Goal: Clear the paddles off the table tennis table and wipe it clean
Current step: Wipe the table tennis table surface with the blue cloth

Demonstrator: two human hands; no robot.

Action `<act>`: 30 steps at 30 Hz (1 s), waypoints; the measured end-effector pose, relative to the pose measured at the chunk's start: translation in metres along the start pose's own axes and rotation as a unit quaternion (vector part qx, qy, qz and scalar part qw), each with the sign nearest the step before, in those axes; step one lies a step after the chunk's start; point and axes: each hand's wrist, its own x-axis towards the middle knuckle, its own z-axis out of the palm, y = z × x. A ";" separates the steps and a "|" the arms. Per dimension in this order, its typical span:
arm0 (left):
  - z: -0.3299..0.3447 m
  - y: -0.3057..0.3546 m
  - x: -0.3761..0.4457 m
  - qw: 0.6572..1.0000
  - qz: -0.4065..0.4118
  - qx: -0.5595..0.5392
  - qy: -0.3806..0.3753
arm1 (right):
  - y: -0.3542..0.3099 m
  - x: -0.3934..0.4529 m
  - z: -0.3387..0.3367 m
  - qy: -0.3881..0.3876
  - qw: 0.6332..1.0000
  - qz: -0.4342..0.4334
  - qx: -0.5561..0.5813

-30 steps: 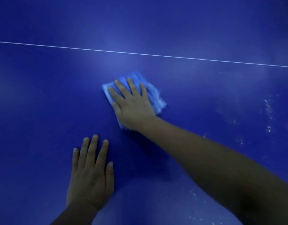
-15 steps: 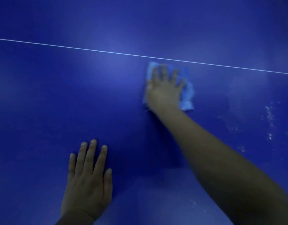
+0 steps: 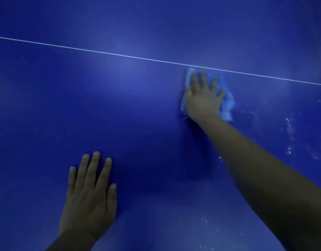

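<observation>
While the left hand point(image 3: 89, 200) stays flat, the right hand's point(image 3: 203, 100) spread fingers have pushed the cloth point(image 3: 227, 104) rightward.

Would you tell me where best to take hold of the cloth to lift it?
Probably at its free right edge, coming from the right: the cloth lies flat on the table, and the right hand covers its middle, leaving only that bunched edge exposed to pinch.

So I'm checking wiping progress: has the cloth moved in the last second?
Yes. The cloth under the right hand slid away and rightward, reaching the white line; the left hand stayed planted.
</observation>
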 end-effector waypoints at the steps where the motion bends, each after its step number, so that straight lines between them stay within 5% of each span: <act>1: 0.000 0.000 0.000 1.000 -0.001 0.001 -0.001 | -0.019 -0.005 0.002 -0.024 0.996 -0.084 -0.008; 4: 0.000 0.001 -0.001 1.000 -0.007 -0.003 -0.003 | -0.034 -0.029 0.005 -0.012 0.945 -0.318 -0.073; 6: -0.001 0.001 0.000 1.000 -0.010 -0.010 -0.007 | -0.007 -0.069 0.005 -0.014 0.857 -0.506 -0.097; 8: -0.002 0.001 0.000 1.000 -0.014 -0.012 -0.012 | 0.042 -0.108 0.013 -0.103 0.735 -0.661 -0.106; 9: -0.002 0.001 -0.001 1.000 -0.016 -0.011 -0.015 | 0.064 -0.112 0.017 -0.146 0.704 -0.689 -0.095; 11: -0.003 0.002 -0.001 1.000 -0.018 -0.013 -0.018 | 0.077 -0.081 0.011 -0.158 0.730 -0.655 -0.112; 13: -0.003 0.002 -0.001 1.000 -0.017 -0.013 -0.019 | 0.073 -0.017 0.001 -0.069 0.855 -0.493 -0.141; 15: -0.002 0.002 -0.002 1.000 -0.016 -0.010 -0.020 | 0.078 0.041 -0.025 -0.017 0.970 -0.222 -0.099; 17: -0.002 0.003 -0.001 1.000 -0.016 -0.006 -0.019 | 0.095 0.069 -0.041 0.010 0.998 0.066 0.009; 19: -0.001 0.002 -0.001 1.000 -0.016 -0.001 -0.020 | 0.089 0.050 -0.031 0.030 0.985 0.160 0.051; 23: -0.002 0.001 -0.002 1.000 -0.014 -0.007 -0.019 | 0.044 -0.053 0.003 0.036 0.991 -0.124 -0.028; 27: -0.003 0.001 -0.001 1.000 -0.019 -0.011 -0.019 | 0.030 -0.119 0.007 -0.057 0.850 -0.520 -0.053; 29: -0.002 0.001 0.001 1.000 -0.015 -0.008 -0.013 | 0.041 -0.061 0.001 -0.027 0.838 -0.532 -0.120; 30: -0.003 0.002 0.001 1.000 -0.010 -0.002 -0.013 | 0.051 -0.022 -0.001 -0.006 0.878 -0.459 -0.137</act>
